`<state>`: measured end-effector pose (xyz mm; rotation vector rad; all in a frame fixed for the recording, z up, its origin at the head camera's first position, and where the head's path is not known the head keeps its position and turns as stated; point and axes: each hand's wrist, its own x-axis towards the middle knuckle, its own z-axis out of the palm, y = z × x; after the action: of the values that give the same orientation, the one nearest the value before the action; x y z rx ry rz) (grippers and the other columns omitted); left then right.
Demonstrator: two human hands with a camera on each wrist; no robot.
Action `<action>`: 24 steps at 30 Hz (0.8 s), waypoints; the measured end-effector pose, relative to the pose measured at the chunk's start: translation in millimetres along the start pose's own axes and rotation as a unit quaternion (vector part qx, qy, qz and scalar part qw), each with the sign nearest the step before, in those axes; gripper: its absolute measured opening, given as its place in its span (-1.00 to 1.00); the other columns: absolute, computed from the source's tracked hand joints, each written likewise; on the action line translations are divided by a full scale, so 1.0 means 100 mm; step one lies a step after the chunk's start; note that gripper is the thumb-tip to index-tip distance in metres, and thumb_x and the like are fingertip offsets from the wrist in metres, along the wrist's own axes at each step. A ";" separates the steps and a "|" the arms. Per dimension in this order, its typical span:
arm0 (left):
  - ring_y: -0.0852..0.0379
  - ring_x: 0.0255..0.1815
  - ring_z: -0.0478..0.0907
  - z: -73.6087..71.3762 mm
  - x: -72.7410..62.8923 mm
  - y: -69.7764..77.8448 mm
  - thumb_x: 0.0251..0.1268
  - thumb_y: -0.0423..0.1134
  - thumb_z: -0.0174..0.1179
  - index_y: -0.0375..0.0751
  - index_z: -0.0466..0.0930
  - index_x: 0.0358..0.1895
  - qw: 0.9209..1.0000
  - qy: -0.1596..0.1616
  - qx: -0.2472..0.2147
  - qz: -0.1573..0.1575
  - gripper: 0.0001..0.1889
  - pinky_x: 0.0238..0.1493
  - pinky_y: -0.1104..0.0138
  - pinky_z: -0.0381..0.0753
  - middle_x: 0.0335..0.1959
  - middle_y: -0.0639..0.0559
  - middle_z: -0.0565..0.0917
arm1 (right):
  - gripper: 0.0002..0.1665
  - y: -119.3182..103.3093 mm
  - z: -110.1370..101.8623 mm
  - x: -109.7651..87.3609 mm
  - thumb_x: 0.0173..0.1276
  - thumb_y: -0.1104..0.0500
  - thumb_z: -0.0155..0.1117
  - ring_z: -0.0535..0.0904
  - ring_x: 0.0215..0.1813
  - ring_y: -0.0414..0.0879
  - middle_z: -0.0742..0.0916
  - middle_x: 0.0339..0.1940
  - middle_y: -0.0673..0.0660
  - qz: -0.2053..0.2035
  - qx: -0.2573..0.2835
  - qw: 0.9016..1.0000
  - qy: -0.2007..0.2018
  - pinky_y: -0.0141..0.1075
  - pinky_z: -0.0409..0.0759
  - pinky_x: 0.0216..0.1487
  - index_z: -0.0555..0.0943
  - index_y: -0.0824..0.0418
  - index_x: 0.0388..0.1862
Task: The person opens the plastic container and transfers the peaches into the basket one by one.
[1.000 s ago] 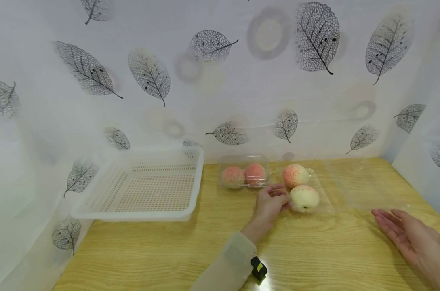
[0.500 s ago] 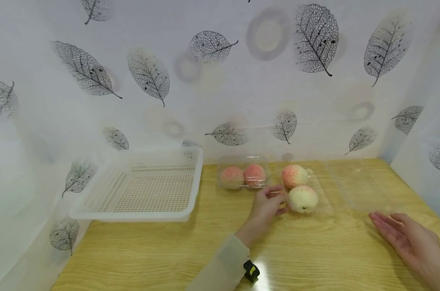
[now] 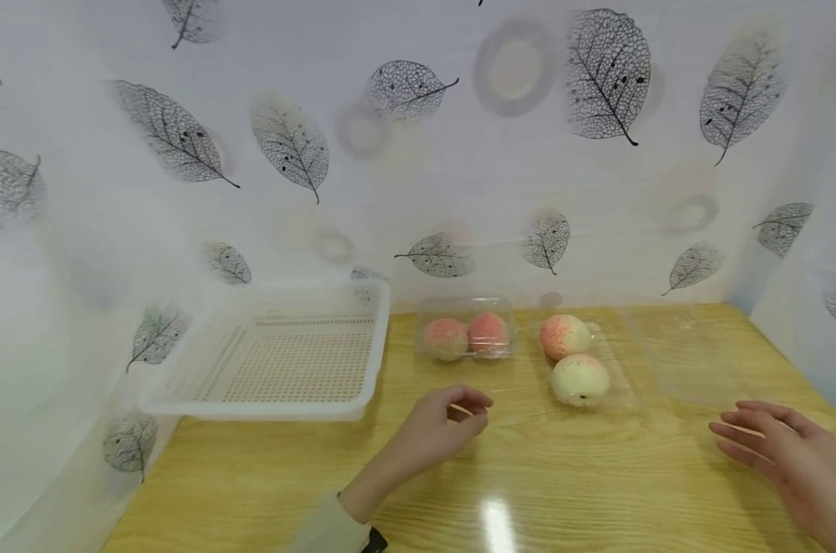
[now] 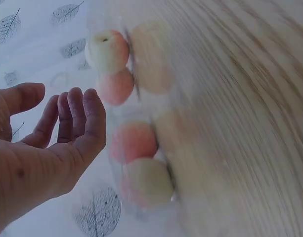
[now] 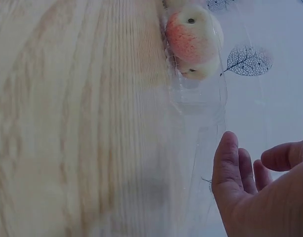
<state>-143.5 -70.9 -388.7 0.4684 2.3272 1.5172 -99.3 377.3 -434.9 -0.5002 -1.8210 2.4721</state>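
Two peaches, a red-speckled peach point(image 3: 565, 336) and a paler peach point(image 3: 580, 379), sit one behind the other in an opened clear plastic box point(image 3: 619, 388). Its see-through lid point(image 3: 690, 353) lies folded out flat to the right. Left of it stands a closed clear box point(image 3: 464, 306) with two pinkish peaches point(image 3: 488, 335) inside. My left hand point(image 3: 437, 430) hovers in front of the closed box, fingers loosely bent and holding nothing. Near the lid's front edge my right hand point(image 3: 791, 461) is held with relaxed fingers, nothing in it. Both wrist views show the hands apart from the fruit.
A white perforated plastic basket point(image 3: 365, 403) stands at the left of the wooden table point(image 3: 563, 491). Behind everything hangs a pale cloth point(image 3: 473, 177) printed with leaves, which also closes off both sides.
My left hand has drawn back from the paler peach, toward the left and nearer to me. My right hand stays by the lid, its fingers a little more spread. The peaches have stayed put.
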 end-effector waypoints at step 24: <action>0.24 -0.09 0.63 -1.11 -0.89 -0.31 0.13 -0.40 0.48 -0.01 0.70 -0.01 0.863 0.207 0.367 0.277 -0.64 -0.14 0.42 0.67 -0.07 0.23 0.65 | -0.77 0.00 0.86 -0.19 0.32 0.33 0.40 0.46 -0.17 -0.84 0.55 -0.13 -0.64 -0.369 -0.478 0.796 0.043 -0.80 0.48 -0.24 0.73 0.09 -0.09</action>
<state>-116.1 -212.2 -366.9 1.1801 3.3060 0.8869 -104.9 293.5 -407.8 0.1265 -2.4577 0.9226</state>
